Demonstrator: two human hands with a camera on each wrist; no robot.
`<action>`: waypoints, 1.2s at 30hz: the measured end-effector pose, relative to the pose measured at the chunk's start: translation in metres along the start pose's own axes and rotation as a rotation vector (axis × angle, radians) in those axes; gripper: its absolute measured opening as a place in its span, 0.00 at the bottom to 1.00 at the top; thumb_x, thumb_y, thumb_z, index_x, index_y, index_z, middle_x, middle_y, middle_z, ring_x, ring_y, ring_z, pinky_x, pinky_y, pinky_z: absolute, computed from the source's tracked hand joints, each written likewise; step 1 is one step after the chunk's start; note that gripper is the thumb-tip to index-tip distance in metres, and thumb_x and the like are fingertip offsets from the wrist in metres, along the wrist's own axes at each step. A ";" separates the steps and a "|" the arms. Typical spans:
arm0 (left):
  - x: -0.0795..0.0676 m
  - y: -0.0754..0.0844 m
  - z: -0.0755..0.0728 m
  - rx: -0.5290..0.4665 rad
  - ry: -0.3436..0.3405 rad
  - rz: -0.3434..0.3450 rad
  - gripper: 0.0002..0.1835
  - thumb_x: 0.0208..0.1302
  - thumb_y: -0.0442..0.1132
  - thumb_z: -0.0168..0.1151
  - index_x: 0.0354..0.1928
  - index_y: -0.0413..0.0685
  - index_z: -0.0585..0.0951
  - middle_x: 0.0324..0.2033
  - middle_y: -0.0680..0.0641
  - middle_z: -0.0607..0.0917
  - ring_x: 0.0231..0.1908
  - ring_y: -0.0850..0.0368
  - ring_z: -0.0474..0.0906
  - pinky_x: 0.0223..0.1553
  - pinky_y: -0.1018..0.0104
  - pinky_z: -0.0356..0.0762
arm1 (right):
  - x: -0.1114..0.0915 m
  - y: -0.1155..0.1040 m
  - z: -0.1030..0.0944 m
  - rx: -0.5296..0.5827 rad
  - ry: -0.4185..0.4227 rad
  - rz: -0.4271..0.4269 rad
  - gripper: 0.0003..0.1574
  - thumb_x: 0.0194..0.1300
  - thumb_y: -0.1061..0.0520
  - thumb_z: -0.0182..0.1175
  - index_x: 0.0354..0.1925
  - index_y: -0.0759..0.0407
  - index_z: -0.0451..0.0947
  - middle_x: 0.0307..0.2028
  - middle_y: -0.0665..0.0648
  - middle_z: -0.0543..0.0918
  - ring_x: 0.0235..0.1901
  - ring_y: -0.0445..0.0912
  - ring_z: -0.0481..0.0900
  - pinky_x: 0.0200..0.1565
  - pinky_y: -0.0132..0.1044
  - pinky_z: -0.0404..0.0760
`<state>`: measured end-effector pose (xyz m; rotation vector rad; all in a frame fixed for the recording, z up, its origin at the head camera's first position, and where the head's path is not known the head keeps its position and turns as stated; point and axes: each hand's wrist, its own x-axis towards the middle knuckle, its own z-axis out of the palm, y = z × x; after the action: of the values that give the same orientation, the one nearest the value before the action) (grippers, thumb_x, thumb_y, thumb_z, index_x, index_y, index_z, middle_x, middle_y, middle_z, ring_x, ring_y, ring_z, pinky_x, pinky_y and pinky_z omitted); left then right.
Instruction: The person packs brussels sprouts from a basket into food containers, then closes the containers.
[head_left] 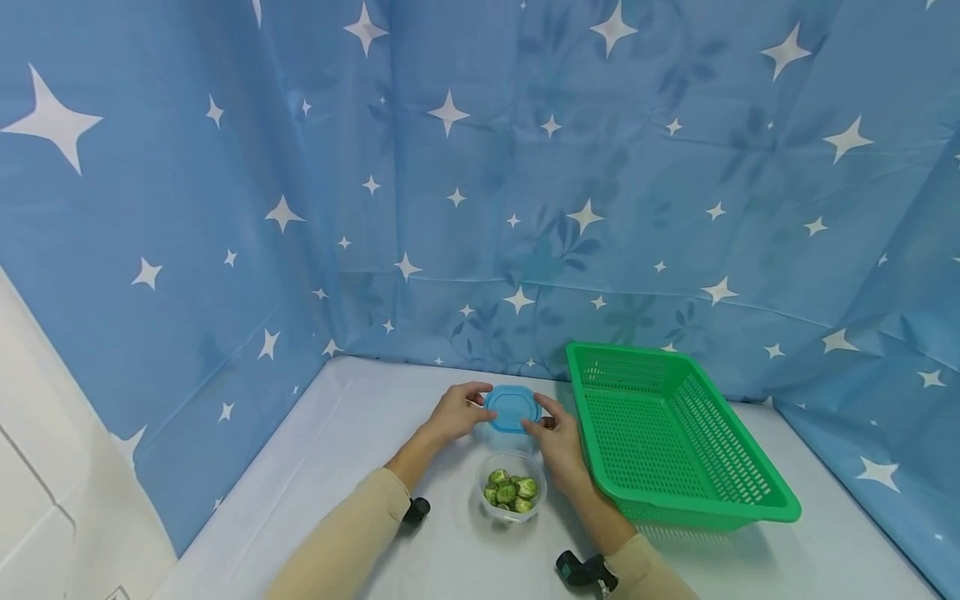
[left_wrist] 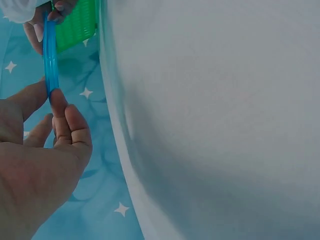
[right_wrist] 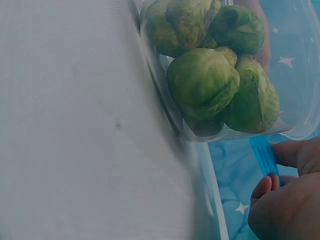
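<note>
Between both hands is a blue plastic lid (head_left: pixel 513 408), raised above the table behind the container. My left hand (head_left: pixel 456 412) pinches its left edge between thumb and fingers, and my right hand (head_left: pixel 558 437) pinches the right edge. In the left wrist view the lid (left_wrist: pixel 50 55) appears edge-on, with the left hand (left_wrist: pixel 45 155) at its near end. A clear container (head_left: pixel 512 510) stands uncovered on the table just nearer than the lid. Inside it lie several Brussels sprouts (right_wrist: pixel 202 82). The right wrist view has the right hand (right_wrist: pixel 285 200) gripping the lid beyond the container.
A green plastic basket (head_left: pixel 600 446) with perforated sides stands on the right, close beside the right forearm. The white table (head_left: pixel 337 442) meets a blue curtain (head_left: pixel 480 208) with white stars at its back edge. Each wrist wears a small black camera (head_left: pixel 581 570).
</note>
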<state>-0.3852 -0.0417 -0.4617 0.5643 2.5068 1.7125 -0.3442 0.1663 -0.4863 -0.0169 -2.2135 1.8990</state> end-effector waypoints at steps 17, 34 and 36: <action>-0.011 0.007 -0.012 -0.185 -0.020 0.035 0.27 0.68 0.38 0.72 0.68 0.48 0.79 0.41 0.45 0.78 0.36 0.51 0.79 0.56 0.37 0.82 | -0.007 -0.015 0.000 0.006 0.003 -0.098 0.43 0.63 0.63 0.74 0.74 0.58 0.71 0.54 0.65 0.74 0.34 0.42 0.70 0.32 0.28 0.72; -0.040 0.003 -0.018 -0.231 -0.103 0.020 0.29 0.69 0.44 0.72 0.69 0.48 0.78 0.41 0.43 0.80 0.48 0.30 0.83 0.54 0.40 0.83 | -0.013 -0.013 -0.002 0.024 -0.087 -0.129 0.37 0.62 0.59 0.76 0.67 0.56 0.78 0.34 0.55 0.74 0.34 0.46 0.68 0.34 0.31 0.70; -0.042 0.002 -0.018 -0.241 -0.111 0.024 0.29 0.69 0.43 0.72 0.69 0.48 0.77 0.41 0.43 0.80 0.48 0.29 0.83 0.54 0.40 0.83 | -0.014 -0.012 -0.004 0.030 -0.104 -0.122 0.36 0.61 0.59 0.77 0.66 0.55 0.79 0.35 0.56 0.73 0.35 0.46 0.68 0.35 0.31 0.70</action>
<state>-0.3498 -0.0714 -0.4598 0.6503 2.1872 1.8977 -0.3282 0.1657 -0.4759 0.2216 -2.1952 1.9068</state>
